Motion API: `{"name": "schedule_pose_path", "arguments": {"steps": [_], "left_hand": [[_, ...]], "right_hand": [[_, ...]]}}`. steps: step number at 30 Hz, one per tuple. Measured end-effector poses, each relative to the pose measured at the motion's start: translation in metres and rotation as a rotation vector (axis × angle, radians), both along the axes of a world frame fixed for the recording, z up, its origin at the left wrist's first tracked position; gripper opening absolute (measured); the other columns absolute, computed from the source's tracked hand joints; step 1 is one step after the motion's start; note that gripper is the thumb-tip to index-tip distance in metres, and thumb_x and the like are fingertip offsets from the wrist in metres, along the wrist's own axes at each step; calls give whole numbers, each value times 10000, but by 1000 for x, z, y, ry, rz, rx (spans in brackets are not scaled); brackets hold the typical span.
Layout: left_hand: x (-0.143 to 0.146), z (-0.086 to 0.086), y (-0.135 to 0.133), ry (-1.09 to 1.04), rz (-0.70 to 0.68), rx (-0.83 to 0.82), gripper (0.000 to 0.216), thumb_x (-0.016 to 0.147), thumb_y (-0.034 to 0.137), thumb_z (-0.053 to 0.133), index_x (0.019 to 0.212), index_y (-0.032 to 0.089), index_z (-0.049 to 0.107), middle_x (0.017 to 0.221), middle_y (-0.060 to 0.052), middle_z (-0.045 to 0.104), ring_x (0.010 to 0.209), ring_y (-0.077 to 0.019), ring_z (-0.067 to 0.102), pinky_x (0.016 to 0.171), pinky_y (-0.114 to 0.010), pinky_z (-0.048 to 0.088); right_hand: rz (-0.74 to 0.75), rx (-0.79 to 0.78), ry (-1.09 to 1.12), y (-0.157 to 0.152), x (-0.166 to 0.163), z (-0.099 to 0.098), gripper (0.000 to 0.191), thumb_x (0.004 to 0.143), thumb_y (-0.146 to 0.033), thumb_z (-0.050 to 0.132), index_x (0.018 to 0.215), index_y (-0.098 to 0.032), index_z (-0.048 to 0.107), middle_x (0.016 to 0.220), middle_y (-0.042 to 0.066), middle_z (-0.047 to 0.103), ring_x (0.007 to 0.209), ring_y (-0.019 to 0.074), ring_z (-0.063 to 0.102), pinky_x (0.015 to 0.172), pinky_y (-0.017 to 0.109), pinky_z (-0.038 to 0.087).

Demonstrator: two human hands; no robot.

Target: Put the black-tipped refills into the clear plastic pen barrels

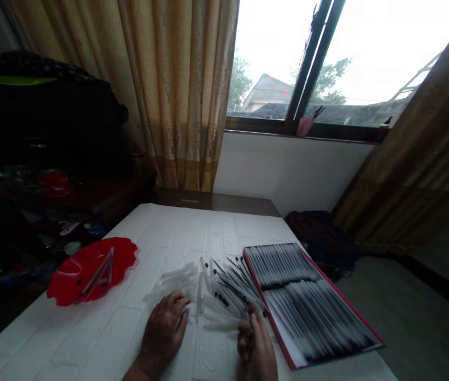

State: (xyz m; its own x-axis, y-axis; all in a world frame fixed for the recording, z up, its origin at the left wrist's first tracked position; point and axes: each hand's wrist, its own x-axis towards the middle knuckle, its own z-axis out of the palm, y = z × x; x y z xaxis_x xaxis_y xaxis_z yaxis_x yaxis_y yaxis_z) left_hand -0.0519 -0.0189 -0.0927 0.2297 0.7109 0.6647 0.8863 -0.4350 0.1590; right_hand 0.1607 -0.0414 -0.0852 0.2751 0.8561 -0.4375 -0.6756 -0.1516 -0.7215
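Observation:
My left hand (164,330) lies palm down on the white table (101,338), fingers stretched toward a heap of clear pen barrels (180,280) just ahead of it. My right hand (256,346) is at the near edge of a loose pile of pens with black tips (230,291), fingers together and touching the nearest pens; whether it grips one I cannot make out. To the right lies a flat red-edged box (367,330) filled with rows of pens.
A red wavy-rimmed plate (73,288) holding a few pens sits at the table's left. Dark cluttered furniture (49,174) stands beyond it. Curtains (168,90) and a window (327,63) are behind; a dark bag (323,238) lies on the floor to the right.

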Motion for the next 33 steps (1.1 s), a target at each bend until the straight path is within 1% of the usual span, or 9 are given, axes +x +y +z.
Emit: {"name": "schedule_pose_path", "arguments": {"steps": [3,9,13,16,19,22,24,29,33], "left_hand": [[-1,-1,2,-12,-24,40,222,901,260,422,997,236,620,957,-44,649,887,-173,630,770,-301,529],[-4,-3,6,-7,-59,81,234,911,273,407,987,235,626,942,-41,656,870,-166,638,769,-288,539],[-6,-6,9,-21,-52,87,258,918,326,398,997,246,630,951,-39,658,878,-172,644,771,-294,544],[-9,-9,11,-10,-52,107,267,921,345,394,994,248,632,953,-39,663,876,-175,648,772,-297,548],[-10,-11,13,28,-63,124,275,924,345,387,995,233,628,951,-47,663,871,-176,651,771,-294,548],[-11,-12,13,48,-62,127,275,924,346,386,1004,226,620,956,-51,658,877,-177,650,782,-292,546],[-11,-12,13,47,-60,130,273,924,340,383,1003,224,618,959,-51,657,881,-177,650,781,-290,546],[-11,-12,14,69,-65,155,275,923,322,377,1001,216,619,953,-54,658,878,-176,650,777,-290,549],[-11,-11,14,52,-59,138,281,923,337,373,998,228,621,950,-48,658,871,-174,653,769,-287,550]], "right_hand": [[11,13,-37,-1,0,-2,910,449,-633,779,1200,-212,484,510,-75,594,345,52,426,333,113,226],[171,91,-299,-7,19,-13,558,556,-640,720,848,-168,663,473,-50,538,341,64,400,338,168,259],[195,224,-717,-11,56,1,414,738,-554,609,861,-167,690,571,5,612,436,120,501,429,223,388],[172,256,-1179,-12,92,18,299,811,-415,530,889,-188,710,830,85,705,733,210,639,629,266,477],[286,112,-1589,-11,119,31,264,834,-285,470,897,-209,715,916,83,701,812,215,654,703,274,464],[386,-112,-1858,-13,129,40,257,839,-215,464,848,-240,719,872,53,694,787,197,663,667,262,440],[450,-206,-1946,-13,129,43,233,830,-204,490,813,-247,719,855,45,693,802,196,668,650,255,430],[528,-314,-2060,-7,122,43,151,800,-204,554,828,-226,701,883,55,702,840,217,672,651,267,425],[565,-318,-2132,-4,121,40,115,783,-178,569,805,-188,682,860,84,708,834,231,671,650,276,417]]}}
